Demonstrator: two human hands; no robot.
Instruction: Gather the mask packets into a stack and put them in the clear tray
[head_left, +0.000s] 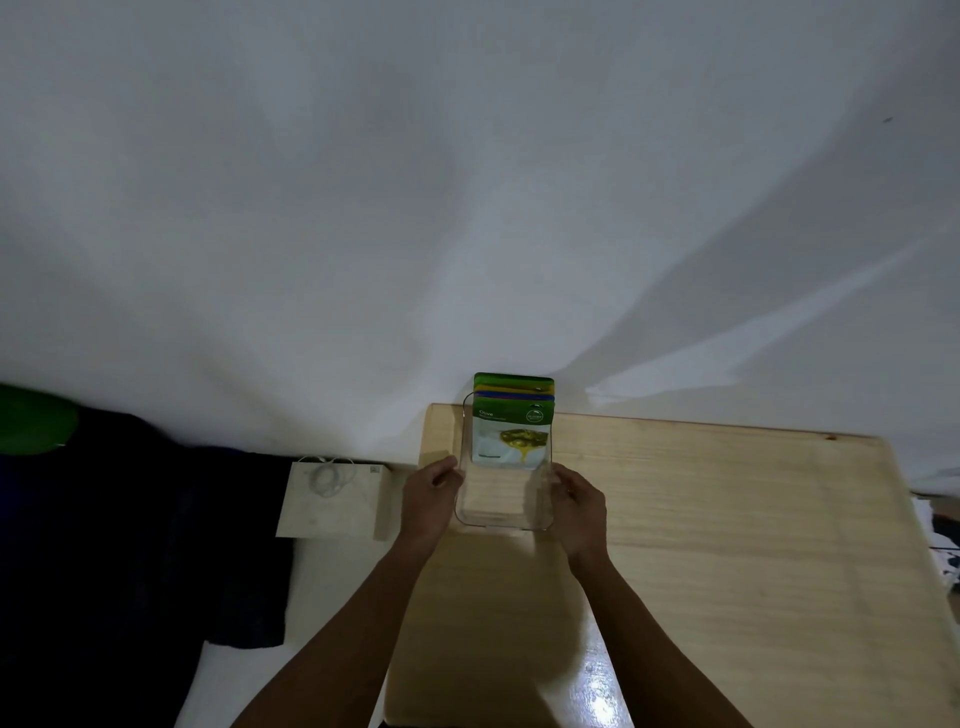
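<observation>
A stack of mask packets (512, 434) stands leaning in the far end of a clear tray (498, 524), a green "Olive" packet in front and green, yellow and blue edges behind. The tray rests on a light wooden table (727, 519) near its far left corner. My left hand (429, 498) grips the tray's left wall. On the right wall, my right hand (579, 506) holds the tray too. The near half of the tray holds nothing.
A white wall rises right behind the table. Left of the table sits a small pale box (335, 501) with a coiled white cable on it. Dark cloth (130, 545) and a green object (34, 421) lie further left. The table stretches to the right.
</observation>
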